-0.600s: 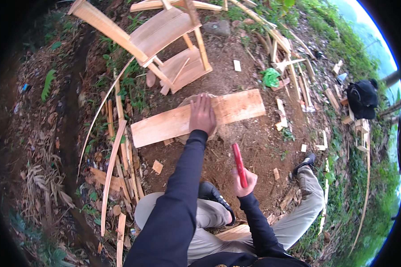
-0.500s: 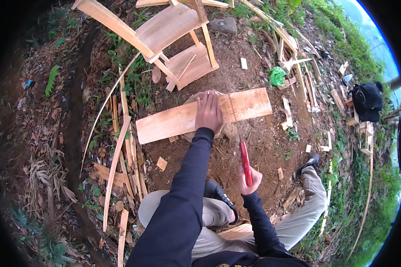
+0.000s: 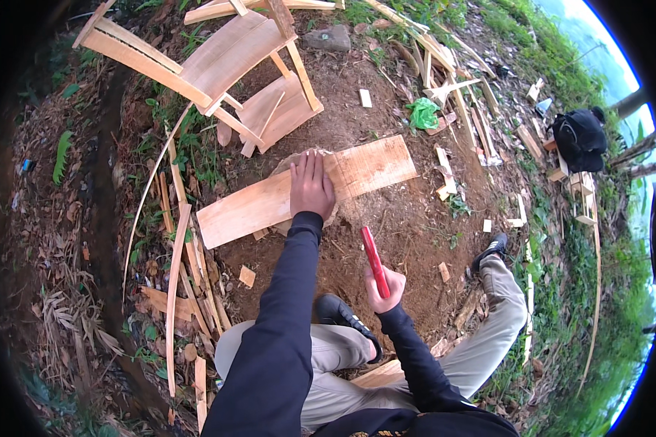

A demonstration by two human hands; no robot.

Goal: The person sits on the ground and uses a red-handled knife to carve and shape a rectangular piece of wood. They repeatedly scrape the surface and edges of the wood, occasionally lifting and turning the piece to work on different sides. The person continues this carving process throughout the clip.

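Note:
A flat wooden board (image 3: 244,210) lies across a round stump (image 3: 288,162) on the ground ahead of me. My left hand (image 3: 313,186) presses down on the board near its middle, fingers stretched out flat towards its far edge. Just right of that hand a thin dark line crosses the board. Closed round the red handle of a hand saw (image 3: 375,261), my right hand (image 3: 386,290) is nearer to me than the board. The saw's blade is seen almost edge-on, pointing at the dark line, and is hard to make out. Pale sawdust lies below the board.
A wooden chair (image 3: 233,47) stands beyond the board at the far left. Long wood strips (image 3: 176,291) lie on the left. A green plastic bag (image 3: 423,114), scattered offcuts (image 3: 444,171) and a black backpack (image 3: 579,140) are to the right. My shoes (image 3: 340,317) are close below.
The whole view has shifted, so the scene sits further left in the picture. My right hand and the saw show a slightly different tilt. My left hand stays on the board.

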